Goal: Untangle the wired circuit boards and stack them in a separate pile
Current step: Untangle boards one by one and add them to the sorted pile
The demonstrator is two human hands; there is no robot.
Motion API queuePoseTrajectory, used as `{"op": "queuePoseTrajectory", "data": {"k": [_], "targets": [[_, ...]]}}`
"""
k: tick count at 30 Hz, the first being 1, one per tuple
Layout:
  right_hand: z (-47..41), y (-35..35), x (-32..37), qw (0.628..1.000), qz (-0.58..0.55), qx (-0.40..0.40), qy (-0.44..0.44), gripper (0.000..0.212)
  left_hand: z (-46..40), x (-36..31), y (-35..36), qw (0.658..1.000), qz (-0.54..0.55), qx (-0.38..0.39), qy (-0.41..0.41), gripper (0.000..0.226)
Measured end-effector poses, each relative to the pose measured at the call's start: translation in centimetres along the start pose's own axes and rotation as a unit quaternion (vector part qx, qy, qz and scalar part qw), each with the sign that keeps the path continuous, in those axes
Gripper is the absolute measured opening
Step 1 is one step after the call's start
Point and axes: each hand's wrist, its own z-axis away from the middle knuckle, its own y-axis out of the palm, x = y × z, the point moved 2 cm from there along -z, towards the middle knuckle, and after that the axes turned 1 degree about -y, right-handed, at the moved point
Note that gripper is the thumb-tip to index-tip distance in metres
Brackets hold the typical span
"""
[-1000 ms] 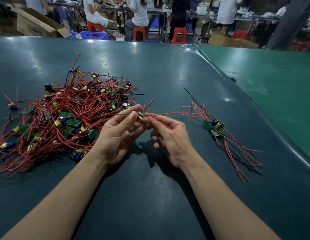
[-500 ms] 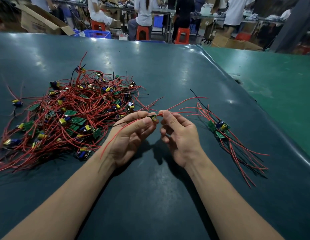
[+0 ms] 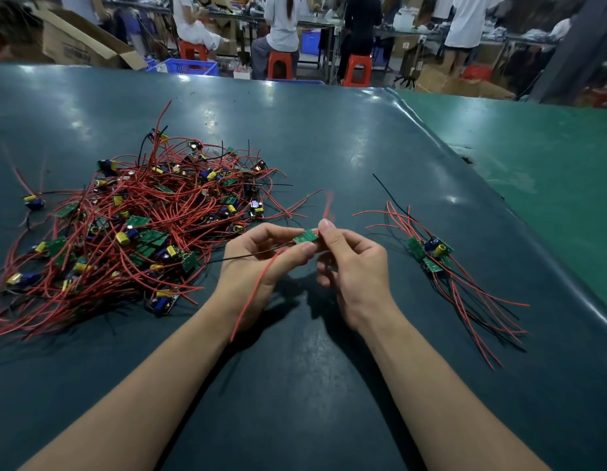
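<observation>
The circuit board is now turned green face up and free of the tangle — left hand and right hand both pinch it above the surface, ready for the small pile.

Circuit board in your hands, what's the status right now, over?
Left hand and right hand pinch one green circuit board. Red wire trails over left wrist. Tangled heap left, sorted pile right. Nothing blocking.
</observation>
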Motion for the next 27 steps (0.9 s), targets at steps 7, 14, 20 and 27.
{"op": "queuePoseTrajectory", "data": {"k": [7, 14, 20, 27], "targets": [[-0.2, -0.3, 0.1, 0.999, 0.028, -0.011, 0.011, 0.011, 0.3, -0.2, 0.3, 0.996, -0.078, -0.007, 0.035, 0.020], [-0.9, -1.2, 0.4, 0.997, -0.046, -0.053, 0.027, 0.015, 0.3, -0.4, 0.1, 0.995, -0.087, -0.019, 0.035, 0.020], [-2.0, -2.9, 1.2, 0.982, -0.090, -0.167, -0.025, 0.018, 0.5, -0.5, 0.2, 0.996, -0.077, 0.018, 0.034, 0.016], [-2.5, -4.6, 2.0, 0.962, -0.122, -0.232, -0.082, 0.021, 0.7, -0.5, 0.0, 0.996, -0.073, 0.042, 0.041, 0.017]]}}
